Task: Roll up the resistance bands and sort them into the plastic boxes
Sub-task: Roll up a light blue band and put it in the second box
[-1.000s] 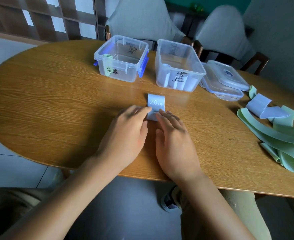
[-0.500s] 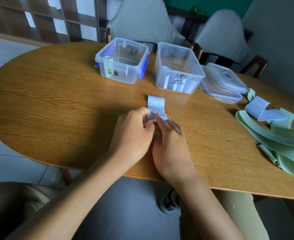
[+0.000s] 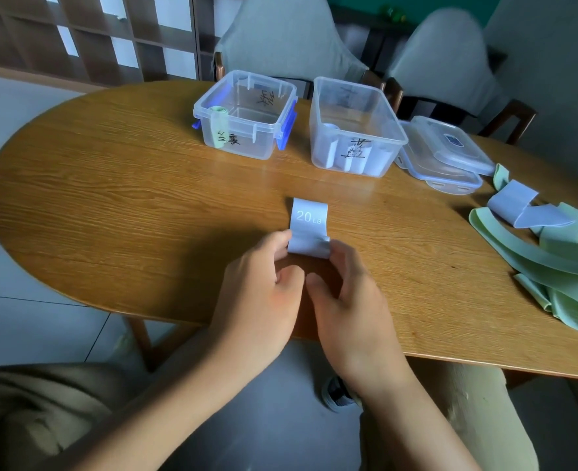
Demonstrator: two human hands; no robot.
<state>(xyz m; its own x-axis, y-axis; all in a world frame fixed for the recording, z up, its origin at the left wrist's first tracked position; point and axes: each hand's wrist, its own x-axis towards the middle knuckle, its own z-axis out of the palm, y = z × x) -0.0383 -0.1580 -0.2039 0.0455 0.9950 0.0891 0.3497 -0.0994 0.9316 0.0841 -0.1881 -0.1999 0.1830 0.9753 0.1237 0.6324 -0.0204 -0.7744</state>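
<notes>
At the near middle of the oval wooden counter (image 3: 110, 205), we hold a pale blue resistance band (image 3: 309, 229) marked "20 LB". Our left hand (image 3: 257, 294) and right hand (image 3: 352, 300) each pinch one end of its rolled near part, fingers curled round it, while the unrolled tail lies flat on the wood, pointing away from us.

We judge the main risk to be the springy roll loosening or skewing if either grip eases, or if one hand turns faster than the other, so the edges stop lining up. Letting go too early would probably let it uncoil.

Smooth and matte, the band looks thin and flat, with white lettering on top. Farther off stand two clear plastic boxes: the left box (image 3: 246, 113), with blue latches, holds one green roll (image 3: 218, 127); the right box (image 3: 355, 127) holds pale blue rolls. Two lids (image 3: 447, 154) are stacked just right of it. Near the right edge, loose green bands (image 3: 552, 266) and another blue band (image 3: 522, 209) lie tangled, not yet rolled.
</notes>
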